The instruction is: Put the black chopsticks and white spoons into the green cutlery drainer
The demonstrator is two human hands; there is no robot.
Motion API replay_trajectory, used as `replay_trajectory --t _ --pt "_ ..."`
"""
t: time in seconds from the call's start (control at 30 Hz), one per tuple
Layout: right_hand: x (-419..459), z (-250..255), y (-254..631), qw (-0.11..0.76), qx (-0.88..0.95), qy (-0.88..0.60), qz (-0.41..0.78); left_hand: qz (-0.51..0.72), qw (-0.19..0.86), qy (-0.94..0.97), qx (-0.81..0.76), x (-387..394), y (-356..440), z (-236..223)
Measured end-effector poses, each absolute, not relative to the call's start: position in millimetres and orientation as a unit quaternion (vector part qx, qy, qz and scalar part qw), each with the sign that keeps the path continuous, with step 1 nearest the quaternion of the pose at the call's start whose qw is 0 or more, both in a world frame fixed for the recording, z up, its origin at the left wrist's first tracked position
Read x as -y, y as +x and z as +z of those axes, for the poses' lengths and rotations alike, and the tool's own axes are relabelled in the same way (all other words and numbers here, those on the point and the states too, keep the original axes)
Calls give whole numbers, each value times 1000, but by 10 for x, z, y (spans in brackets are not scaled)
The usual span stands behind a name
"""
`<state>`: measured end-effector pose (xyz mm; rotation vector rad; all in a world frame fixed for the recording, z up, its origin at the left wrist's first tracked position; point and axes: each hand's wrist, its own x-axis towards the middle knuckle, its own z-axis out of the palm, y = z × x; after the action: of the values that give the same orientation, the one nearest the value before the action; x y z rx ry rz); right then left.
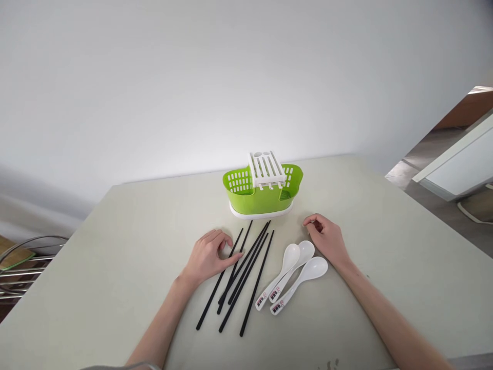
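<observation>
While both wrists rest low over the desk (pixel 346 195), I judge the step in hand to be a reach at the chopsticks (pixel 257 282) — nothing is lifted. My left hand (pixel 208 257) is half open, fingers bent, thumb stretched right over the leftmost sticks; it grips none of them, and I cannot tell whether the thumb touches. My right hand (pixel 327 239) is loosely curled just beyond the spoons (pixel 288 276), with nothing visible in it, though I can't tell how tightly the fingers close. Lifting a stick, as I see it, calls for thumb and forefinger to pinch one shaft without dragging its crossed neighbours.

The six black chopsticks lie between my hands, long axes running from near left to far right, thick ends near, thin tips far. To their right, the three white spoons slant likewise — bowls far right, labelled handles near left. Beyond the tips stands the green basket (pixel 262 201), upright, its long axis left to right, a white rack (pixel 269 181) across its middle.
</observation>
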<state>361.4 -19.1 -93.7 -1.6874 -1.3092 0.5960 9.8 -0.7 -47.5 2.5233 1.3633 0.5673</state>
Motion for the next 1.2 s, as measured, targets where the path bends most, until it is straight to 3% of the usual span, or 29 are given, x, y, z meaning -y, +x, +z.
replay_trajectory --t 0.53,1.2 --pt "190 -933 3618 449 526 -682 239 202 191 838 -469 -1 77 -414" --pt "190 -903 3607 450 523 -682 243 191 165 849 -464 59 100 -351"
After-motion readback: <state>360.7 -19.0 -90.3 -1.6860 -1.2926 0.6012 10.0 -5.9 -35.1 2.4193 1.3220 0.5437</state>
